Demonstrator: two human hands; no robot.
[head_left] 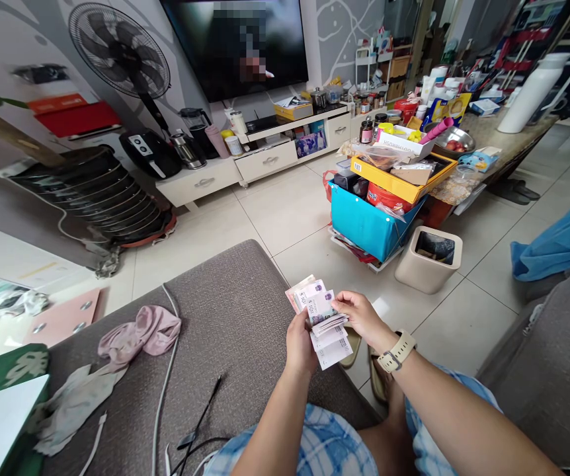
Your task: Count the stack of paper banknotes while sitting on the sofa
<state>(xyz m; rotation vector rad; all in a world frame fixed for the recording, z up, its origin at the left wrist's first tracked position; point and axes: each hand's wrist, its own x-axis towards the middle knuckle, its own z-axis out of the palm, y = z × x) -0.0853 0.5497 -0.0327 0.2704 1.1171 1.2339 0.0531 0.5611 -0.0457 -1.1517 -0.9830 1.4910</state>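
Banknotes [321,318] clasped in left hand [299,344], right hand [362,315] pinching top note; grey sofa [225,311], tiled floor [289,211], bin [414,274], cluttered table [493,132].

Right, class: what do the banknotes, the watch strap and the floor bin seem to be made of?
The banknotes look like thin printed paper, matt, fanned and bending between the left hand and right hand. The watch strap is probably silicone or rubber: smooth, matt beige. The bin is likely plastic: smooth cream walls, rounded corners.
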